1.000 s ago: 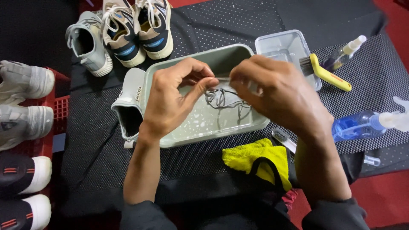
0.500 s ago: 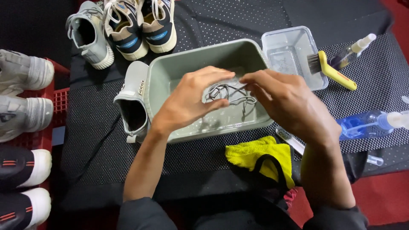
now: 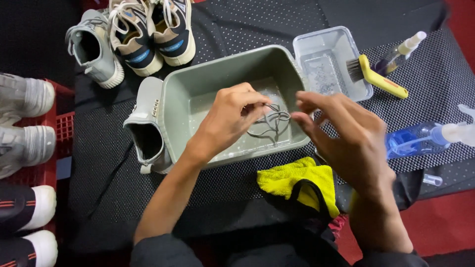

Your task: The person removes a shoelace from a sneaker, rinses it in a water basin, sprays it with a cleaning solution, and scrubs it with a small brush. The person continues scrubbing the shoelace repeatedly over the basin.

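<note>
Low centre, a yellow cloth (image 3: 292, 184) lies before you. Above it your left hand (image 3: 230, 116) pinches the grey shoelace (image 3: 269, 126) over the green tub (image 3: 198, 94); your right hand (image 3: 346, 133) hovers loose-fingered, empty. You're rinsing it: dip and rub gently.

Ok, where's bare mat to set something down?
Bare mat lies left of the grey shoe, and more behind the clear tray. It is crowded right of the grey tub: brush, blue spray bottle, yellow cloth.
</note>
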